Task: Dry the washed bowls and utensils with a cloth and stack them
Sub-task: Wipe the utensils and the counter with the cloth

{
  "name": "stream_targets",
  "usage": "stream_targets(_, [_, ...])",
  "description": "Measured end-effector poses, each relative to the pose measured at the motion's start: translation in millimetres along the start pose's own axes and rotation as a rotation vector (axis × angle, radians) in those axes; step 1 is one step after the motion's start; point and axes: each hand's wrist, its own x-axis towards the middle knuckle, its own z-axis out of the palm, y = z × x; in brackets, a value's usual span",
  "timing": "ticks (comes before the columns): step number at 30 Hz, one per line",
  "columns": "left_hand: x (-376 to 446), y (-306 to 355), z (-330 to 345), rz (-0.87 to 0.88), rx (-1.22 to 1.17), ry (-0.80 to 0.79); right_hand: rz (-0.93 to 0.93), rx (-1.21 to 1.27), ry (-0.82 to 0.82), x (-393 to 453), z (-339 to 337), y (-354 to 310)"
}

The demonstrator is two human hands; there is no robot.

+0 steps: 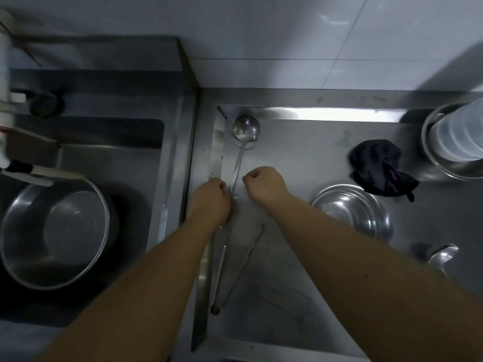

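Steel is nearly everything here: the ladle (245, 129) lies flat on the brushed steel counter (300, 158), bowl end toward the wall, its thin handle running back to the left hand (209, 198). That hand is curled at the handle end, but whether the fingers really grip it I cannot tell, because they are hidden under the hand. The right hand (265, 182) is just beside the handle, fingers curled in a loose fist and holding nothing. I judge the ladle to be stiff, rather light, and slippery while wet, so the middle of the handle is the better place to take it. Tongs (235, 267) lie near the front edge. The dark cloth (379, 168) is soft and crumpled, well apart to the right, beside an upturned bowl (350, 212). One more bowl (55, 231) sits in the sink (146, 178).
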Motion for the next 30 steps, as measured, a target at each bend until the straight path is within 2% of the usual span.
stream_targets(7, [33.1,2.6,8.4,-0.025,0.016,-0.026,0.092,0.036,0.043,36.1,21.1,-13.5])
stream_targets(10, [38.5,5.4,8.1,-0.012,0.033,-0.086,0.112,0.072,0.031,40.4,26.2,-16.7])
stream_targets(15, [42.0,7.7,1.2,-0.006,-0.095,-0.101,0.1,0.128,0.032,40.4,26.0,-21.8])
stream_targets(21, [22.5,20.7,-15.2,-0.006,-0.241,-0.047,0.099,0.355,0.06,26.5,11.5,-20.0])
stream_targets(26, [-8.4,46.4,-17.8,0.049,-0.242,-0.027,0.045,0.436,0.107,-4.7,-21.2,-14.7])
stream_targets(30, [-47.7,69.7,1.0,0.047,-0.276,-0.055,0.03,0.475,0.136,-38.3,-49.1,15.8])
